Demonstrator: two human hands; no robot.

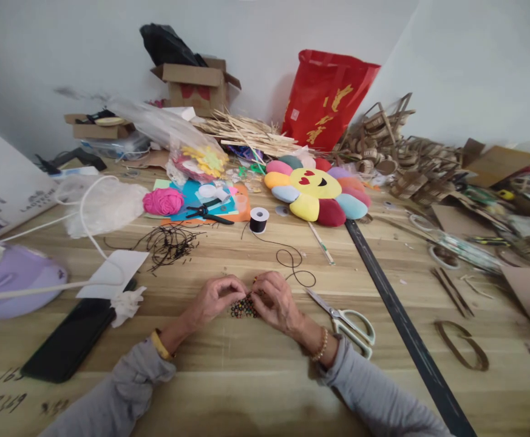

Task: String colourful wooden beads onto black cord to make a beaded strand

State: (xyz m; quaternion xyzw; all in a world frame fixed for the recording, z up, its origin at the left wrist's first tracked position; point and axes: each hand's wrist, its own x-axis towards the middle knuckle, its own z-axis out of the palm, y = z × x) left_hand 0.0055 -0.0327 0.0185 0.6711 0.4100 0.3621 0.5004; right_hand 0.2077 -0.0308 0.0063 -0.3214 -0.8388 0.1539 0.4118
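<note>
Over a small pile of dark, multicoloured beads in the middle of the table, my two hands work close together. My left hand is closed in a pinch at the pile's upper left; what lies between its fingertips is too small to name. Thumb and fingers of my right hand are also pinched, at the pile's right side, partly covering the beads. A tiny orange-red spot shows by its fingers. Thin black cord loops on the table beyond my right hand, running from a white-ended spool.
Scissors lie right of my right hand, beside a long black strip. A flower cushion, black-handled pliers, cut black cords and pink yarn lie farther back. A black phone is at left.
</note>
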